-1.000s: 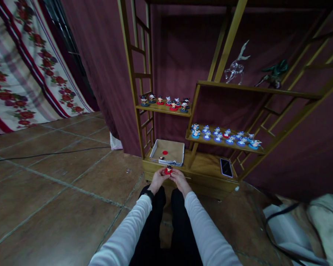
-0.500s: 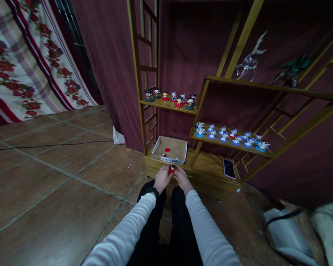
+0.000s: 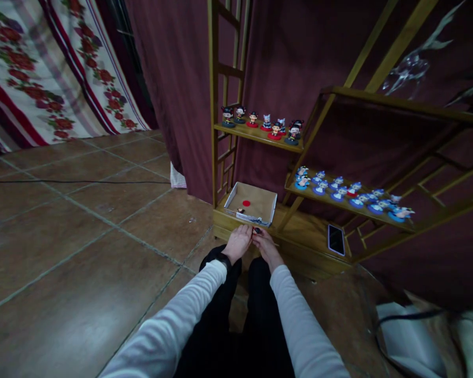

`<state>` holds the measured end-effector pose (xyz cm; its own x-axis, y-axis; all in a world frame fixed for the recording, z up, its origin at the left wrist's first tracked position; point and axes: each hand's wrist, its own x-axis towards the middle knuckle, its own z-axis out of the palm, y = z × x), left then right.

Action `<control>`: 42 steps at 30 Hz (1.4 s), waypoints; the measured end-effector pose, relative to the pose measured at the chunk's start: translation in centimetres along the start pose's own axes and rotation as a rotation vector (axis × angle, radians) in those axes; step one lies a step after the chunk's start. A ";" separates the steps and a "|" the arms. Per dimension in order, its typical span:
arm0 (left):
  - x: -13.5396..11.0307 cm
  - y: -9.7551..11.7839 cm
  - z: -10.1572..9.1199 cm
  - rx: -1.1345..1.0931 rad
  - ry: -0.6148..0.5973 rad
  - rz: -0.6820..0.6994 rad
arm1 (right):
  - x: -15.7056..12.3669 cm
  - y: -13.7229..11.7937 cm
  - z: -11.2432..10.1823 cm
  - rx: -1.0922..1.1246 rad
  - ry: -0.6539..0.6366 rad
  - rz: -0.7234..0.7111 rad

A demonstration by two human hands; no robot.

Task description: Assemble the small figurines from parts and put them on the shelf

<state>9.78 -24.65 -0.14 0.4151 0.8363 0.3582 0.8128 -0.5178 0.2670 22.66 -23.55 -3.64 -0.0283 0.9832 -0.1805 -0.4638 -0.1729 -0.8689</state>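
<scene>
My left hand [image 3: 238, 242] and my right hand [image 3: 265, 245] meet in front of my knees, fingers curled round a small figurine on a red base [image 3: 256, 230]; only a sliver of it shows between them. Just beyond them a shallow cardboard tray [image 3: 268, 214] sits on the bottom board of a wooden shelf unit [image 3: 307, 231]. A loose red disc [image 3: 246, 203] and a small dark piece [image 3: 240, 210] lie inside it.
Several figurines on red and dark bases [image 3: 266, 124] line the upper left shelf. Several on blue bases [image 3: 350, 192] fill the lower right shelf. A phone [image 3: 336, 239] lies on the bottom board. A glass deer [image 3: 413, 63] stands higher up. Cloth and a cable [image 3: 418, 320] lie at right.
The view has swung left and down, shifting the shelf rightward. My hands have closed more tightly round the figurine, so less of its red base shows now.
</scene>
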 end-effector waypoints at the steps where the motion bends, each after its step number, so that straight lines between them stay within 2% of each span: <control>1: 0.0 0.0 0.0 0.025 0.000 0.009 | 0.1 0.1 0.0 -0.002 -0.004 0.001; 12: -0.4 0.1 0.5 0.069 -0.007 0.045 | 0.3 0.2 -0.1 -0.084 0.023 0.004; 19: -0.6 0.0 0.6 -0.045 -0.012 -0.033 | 0.1 0.2 -0.2 -0.098 0.009 0.012; 22: -0.6 -0.3 0.9 -0.186 -0.004 -0.120 | -0.2 0.0 -0.1 -0.075 -0.007 0.018; 28: 0.4 -1.6 1.8 -0.622 0.072 -0.286 | -0.4 -0.5 0.2 -0.049 -0.044 0.010; 35: 1.0 -2.7 2.2 -1.216 -0.012 -0.426 | -0.5 -0.6 0.4 -0.026 -0.017 -0.005; 39: 0.8 -2.9 2.0 -1.365 -0.052 -0.504 | -0.6 -0.5 0.3 -0.019 -0.056 -0.007; 42: 0.7 -2.9 2.0 -1.395 -0.060 -0.540 | -0.6 -0.5 0.3 -0.034 -0.033 -0.008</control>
<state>8.56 -22.22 -2.42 0.2438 0.9660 -0.0862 -0.1498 0.1253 0.9807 22.62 -24.04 -2.96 -0.0543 0.9858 -0.1590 -0.4336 -0.1667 -0.8856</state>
